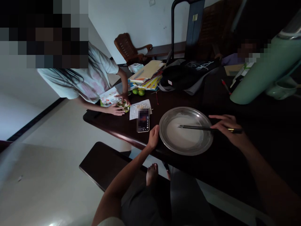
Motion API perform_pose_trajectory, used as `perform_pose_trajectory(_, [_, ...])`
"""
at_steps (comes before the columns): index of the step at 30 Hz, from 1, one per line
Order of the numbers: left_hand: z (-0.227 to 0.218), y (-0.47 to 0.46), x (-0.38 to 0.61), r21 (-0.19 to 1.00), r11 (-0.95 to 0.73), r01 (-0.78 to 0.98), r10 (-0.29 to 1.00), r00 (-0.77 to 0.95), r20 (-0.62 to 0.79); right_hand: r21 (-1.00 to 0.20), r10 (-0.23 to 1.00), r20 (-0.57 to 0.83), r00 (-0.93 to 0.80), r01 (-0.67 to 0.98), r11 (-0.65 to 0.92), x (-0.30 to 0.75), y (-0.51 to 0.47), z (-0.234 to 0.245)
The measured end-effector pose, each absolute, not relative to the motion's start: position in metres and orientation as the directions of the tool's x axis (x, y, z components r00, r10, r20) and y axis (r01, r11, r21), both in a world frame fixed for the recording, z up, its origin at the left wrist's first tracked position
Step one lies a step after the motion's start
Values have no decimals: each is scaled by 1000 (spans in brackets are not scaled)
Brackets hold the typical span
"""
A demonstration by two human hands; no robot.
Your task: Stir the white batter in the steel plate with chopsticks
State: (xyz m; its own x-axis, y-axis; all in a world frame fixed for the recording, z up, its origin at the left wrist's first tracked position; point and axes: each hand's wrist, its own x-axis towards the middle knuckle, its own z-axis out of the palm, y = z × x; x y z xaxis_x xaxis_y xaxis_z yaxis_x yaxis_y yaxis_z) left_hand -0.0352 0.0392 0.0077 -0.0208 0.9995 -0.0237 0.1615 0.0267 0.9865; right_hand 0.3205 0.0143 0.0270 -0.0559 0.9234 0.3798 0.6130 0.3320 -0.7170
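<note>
A round metal plate (pixel 169 117) holding a thin layer of white liquid lies on the dark table (pixel 225 163) in front of me. My left hand (pixel 153 137) is closed on the plate's left rim. My right hand (pixel 225 125) pinches a pair of dark chopsticks (pixel 195 127). Their tips rest over the white liquid near the plate's middle, and their far ends stick out past my fingers to the right.
A phone (pixel 143 121) lies left of the plate, by a white paper with small sticks (pixel 140 108). Another person leans over the table's far left end, hands on a packet (pixel 109 98). Limes (pixel 138 92), books (pixel 148 75), a black bag (pixel 188 73) and a green bottle (pixel 265 69) lie beyond.
</note>
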Motion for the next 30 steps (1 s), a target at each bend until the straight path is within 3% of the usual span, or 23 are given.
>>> perform_pose_trajectory(3, [9,40,-34,987,45,157,999,-35,-40,-757,918,396,37,580,303,325,12,30])
perform_pose_trajectory(9, [10,40,-33,990,42,138,999,-35,-38,-783,934,343,-98,519,343,314,9,27])
perform_pose_trajectory(15, [9,40,-34,988,33,149,999,-36,-28,-783,916,398,48,538,312,324,10,30])
perform_pose_trajectory(21, [10,40,-34,988,54,145,998,-43,-48,-744,923,358,-140,554,373,314,12,27])
perform_pose_trajectory(27, [9,40,-35,986,45,159,999,-34,-40,-764,916,401,22,560,320,326,12,28])
perform_pose_trajectory(30, [9,40,-34,988,47,149,998,-36,-42,-764,927,371,-57,549,340,322,12,27])
